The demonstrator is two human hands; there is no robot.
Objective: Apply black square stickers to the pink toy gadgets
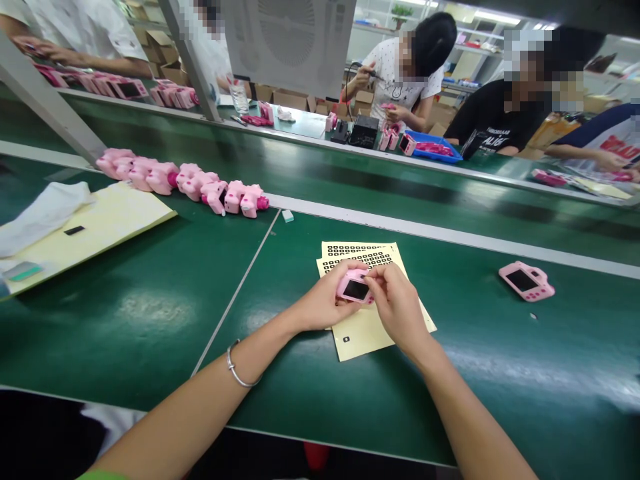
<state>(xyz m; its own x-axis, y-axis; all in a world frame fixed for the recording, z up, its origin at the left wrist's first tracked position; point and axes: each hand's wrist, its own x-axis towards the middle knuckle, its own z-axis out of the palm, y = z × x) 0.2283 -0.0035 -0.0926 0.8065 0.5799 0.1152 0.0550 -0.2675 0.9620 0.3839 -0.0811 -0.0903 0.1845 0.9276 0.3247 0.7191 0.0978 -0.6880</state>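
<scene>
Over the yellow sheets (370,339), here's the pink camera (356,290), screen up, cradled in the curled left hand (323,297)! The right hand (397,300) pinches thumb and fingertips together at its corner; anything between them, I can't tell. One lone black sticker (347,340) sits low on the sheets, rows remain above: plenty looks left. Right of the sheets lies another camera (527,281), its work unclear.
</scene>
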